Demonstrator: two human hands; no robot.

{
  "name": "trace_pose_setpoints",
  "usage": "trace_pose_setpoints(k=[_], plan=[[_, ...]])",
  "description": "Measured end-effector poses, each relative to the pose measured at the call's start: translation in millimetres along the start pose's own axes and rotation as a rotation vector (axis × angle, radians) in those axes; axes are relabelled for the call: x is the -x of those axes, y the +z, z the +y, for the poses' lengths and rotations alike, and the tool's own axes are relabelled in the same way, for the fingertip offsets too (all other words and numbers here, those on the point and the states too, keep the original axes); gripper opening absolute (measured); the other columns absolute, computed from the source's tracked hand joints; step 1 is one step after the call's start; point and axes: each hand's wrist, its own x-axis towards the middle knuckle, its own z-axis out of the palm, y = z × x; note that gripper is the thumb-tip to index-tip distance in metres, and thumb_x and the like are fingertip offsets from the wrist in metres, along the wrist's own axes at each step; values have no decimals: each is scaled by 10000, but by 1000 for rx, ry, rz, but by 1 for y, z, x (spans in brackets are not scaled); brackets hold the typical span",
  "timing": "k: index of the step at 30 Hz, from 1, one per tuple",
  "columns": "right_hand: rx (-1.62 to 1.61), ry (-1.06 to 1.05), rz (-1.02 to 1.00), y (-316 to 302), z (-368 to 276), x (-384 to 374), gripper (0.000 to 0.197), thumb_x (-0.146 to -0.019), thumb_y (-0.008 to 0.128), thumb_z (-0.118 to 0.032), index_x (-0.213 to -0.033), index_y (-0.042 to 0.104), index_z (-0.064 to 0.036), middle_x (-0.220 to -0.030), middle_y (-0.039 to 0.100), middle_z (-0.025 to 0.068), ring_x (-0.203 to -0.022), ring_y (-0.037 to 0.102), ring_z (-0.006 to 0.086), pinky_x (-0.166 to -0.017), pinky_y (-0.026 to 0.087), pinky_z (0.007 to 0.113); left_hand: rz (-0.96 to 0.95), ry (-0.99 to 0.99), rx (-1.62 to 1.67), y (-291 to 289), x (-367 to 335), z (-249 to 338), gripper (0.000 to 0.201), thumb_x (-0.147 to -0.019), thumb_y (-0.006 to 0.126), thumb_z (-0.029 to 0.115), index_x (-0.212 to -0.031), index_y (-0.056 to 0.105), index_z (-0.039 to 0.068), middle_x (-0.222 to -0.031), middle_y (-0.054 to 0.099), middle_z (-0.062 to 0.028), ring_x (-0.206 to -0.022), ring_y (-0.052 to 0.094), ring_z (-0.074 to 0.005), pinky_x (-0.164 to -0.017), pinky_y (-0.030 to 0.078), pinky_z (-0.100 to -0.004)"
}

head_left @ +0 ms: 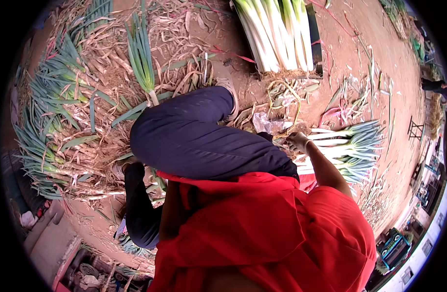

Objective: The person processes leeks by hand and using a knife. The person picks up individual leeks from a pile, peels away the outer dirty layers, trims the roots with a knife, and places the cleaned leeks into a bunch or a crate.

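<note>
My right hand (297, 141) reaches down beside my bent right leg, at the root ends of a pile of green onions (352, 146). Its fingers are curled; what they grip, if anything, is too small to tell. Close by, a yellow strap (297, 109) loops over the ground, next to a crumpled clear plastic piece (269, 121). My left forearm (172, 209) goes down behind my leg, which hides the left hand. Beyond my knee, a long green onion (141, 61) points away from me, its white lower end partly behind the knee.
Untrimmed green onions (50, 107) with dry leaves lie heaped on the left. Ahead, cleaned white stalks (277, 34) rest in a dark tray (315, 36). Peeled leaves and pink ties (336, 113) litter the dirt ground. A person (435, 86) is at the far right edge.
</note>
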Motion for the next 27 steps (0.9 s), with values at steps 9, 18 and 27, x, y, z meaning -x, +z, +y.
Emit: trace_pose_setpoints(k=[9, 18, 27], plan=[[160, -255, 591, 27, 18, -54, 311, -858, 606, -307, -968, 672, -24, -814, 682, 132, -712, 663, 237, -642, 505, 334, 41, -51, -4, -1, 22, 12, 211, -898, 559, 106, -1085, 602, 16, -958, 645, -75, -863, 605, -155, -755, 501, -273], [-177, -203, 606, 45, -29, -141, 149, -756, 664, -193, -775, 675, -46, -570, 583, 58, -426, 507, 162, -418, 407, 317, 48, -14, 25, 12, 37, 29, 201, -907, 551, 105, -1080, 604, 20, -968, 647, -74, -869, 609, -159, -759, 504, -279], [-1368, -822, -597, -26, -101, 32, 256, -958, 480, -224, -1080, 576, -20, -1142, 620, 134, -983, 606, 245, -836, 480, 431, 23, 158, 182, 6, 42, 59, 191, -915, 543, 105, -1076, 607, 24, -977, 650, -73, -874, 614, -164, -762, 507, -285]])
